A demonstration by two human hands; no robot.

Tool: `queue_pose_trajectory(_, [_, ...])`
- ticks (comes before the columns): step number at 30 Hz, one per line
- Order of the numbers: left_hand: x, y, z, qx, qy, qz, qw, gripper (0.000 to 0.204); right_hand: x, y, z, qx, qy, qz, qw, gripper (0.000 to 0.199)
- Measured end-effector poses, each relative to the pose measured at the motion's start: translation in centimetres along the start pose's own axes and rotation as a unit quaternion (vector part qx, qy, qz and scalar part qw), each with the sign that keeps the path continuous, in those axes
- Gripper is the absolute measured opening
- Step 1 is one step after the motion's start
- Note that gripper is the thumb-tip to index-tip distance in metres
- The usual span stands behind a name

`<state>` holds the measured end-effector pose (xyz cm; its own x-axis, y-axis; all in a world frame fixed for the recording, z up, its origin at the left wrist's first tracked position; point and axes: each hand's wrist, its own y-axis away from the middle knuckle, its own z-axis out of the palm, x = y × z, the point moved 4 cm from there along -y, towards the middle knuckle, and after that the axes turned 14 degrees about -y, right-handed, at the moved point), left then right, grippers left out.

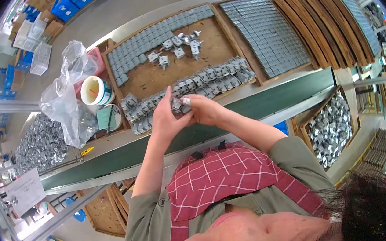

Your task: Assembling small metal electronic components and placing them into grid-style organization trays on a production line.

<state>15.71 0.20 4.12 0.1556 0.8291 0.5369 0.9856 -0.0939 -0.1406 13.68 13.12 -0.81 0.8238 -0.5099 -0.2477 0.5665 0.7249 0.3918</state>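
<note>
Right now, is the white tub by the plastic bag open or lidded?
Open: the white tub shows a bare round mouth and pale inside; a round lid lies beside it.

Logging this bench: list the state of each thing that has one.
Left hand: closed on a metal part.
Right hand: gripping the same part.
Wooden tray: partly filled with grey parts.
Tub: open.
Plastic bag: crumpled, open.
Side tray: full.

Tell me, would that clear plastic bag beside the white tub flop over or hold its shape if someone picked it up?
The clear plastic bag would likely flop: it is thin, crumpled and creased, sagging beside the white tub. It probably weighs little itself, though whatever is inside cannot be made out. Its glossy film may feel slippery, so a pinch of a fold would likely grip best.
</note>
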Motion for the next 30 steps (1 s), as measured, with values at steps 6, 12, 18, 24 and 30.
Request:
queue_pose_trajectory(6, [-3.8,1.7,-2.5,0.019,-0.071,-0.019,0.997,0.077,2.2,-4.8,1.1,-0.068,0.188,0.036,0.979,0.036])
queue_pose_trajectory(12, [-11.6,2.3,-5.2,0.102,0.049,-0.124,0.986,0.055,0.1,-11.7,8.1,-0.056,0.564,0.053,0.822,0.039])
queue_pose_trajectory(18, [-15.8,-0.2,-9.0,0.157,0.216,-0.257,0.929,0.035,-1.4,-23.3,8.5,-0.069,0.854,-0.292,0.425,0.028])
queue_pose_trajectory(24, [-18.3,-3.7,-5.4,0.045,0.218,-0.18,0.958,0.045,-2.5,-22.2,6.4,-0.043,0.742,-0.39,0.543,0.032])
queue_pose_trajectory(30, [-18.4,-6.0,-3.3,-0.128,-0.031,-0.079,0.988,0.055,-5.8,-11.9,1.7,-0.024,0.44,-0.301,0.846,0.035])
